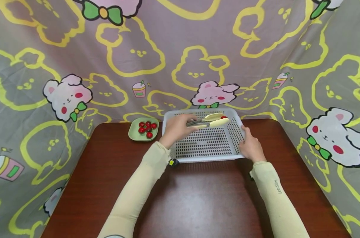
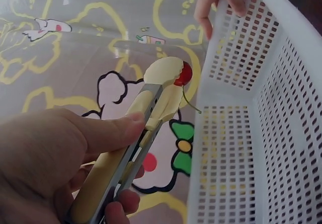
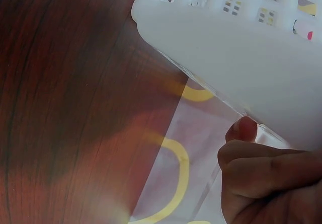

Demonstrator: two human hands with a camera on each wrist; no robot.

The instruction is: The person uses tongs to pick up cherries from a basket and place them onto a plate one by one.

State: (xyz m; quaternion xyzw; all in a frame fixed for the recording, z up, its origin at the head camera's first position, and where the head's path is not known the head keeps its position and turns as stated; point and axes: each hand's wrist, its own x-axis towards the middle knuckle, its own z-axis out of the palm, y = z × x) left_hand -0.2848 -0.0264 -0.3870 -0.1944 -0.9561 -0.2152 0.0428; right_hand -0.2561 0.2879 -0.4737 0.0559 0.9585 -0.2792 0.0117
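My left hand (image 1: 177, 129) grips a pair of tongs (image 2: 128, 146) with cream tips, held above the basket in the head view. Between the tips sits a red cherry (image 2: 185, 74) with its green stem hanging down. The white perforated basket (image 1: 209, 159) is at the table's far side. My right hand (image 1: 251, 145) holds its right end, the thumb at the rim; in the right wrist view curled fingers (image 3: 261, 171) meet the basket's edge. Left of the basket, several cherries (image 1: 148, 128) lie on a pale green plate (image 1: 134, 134).
The brown wooden table (image 1: 114, 185) reaches back to a patterned cloth (image 1: 168, 43), which also hangs along both sides. The plate stands close to the basket's left end, near the table's far edge.
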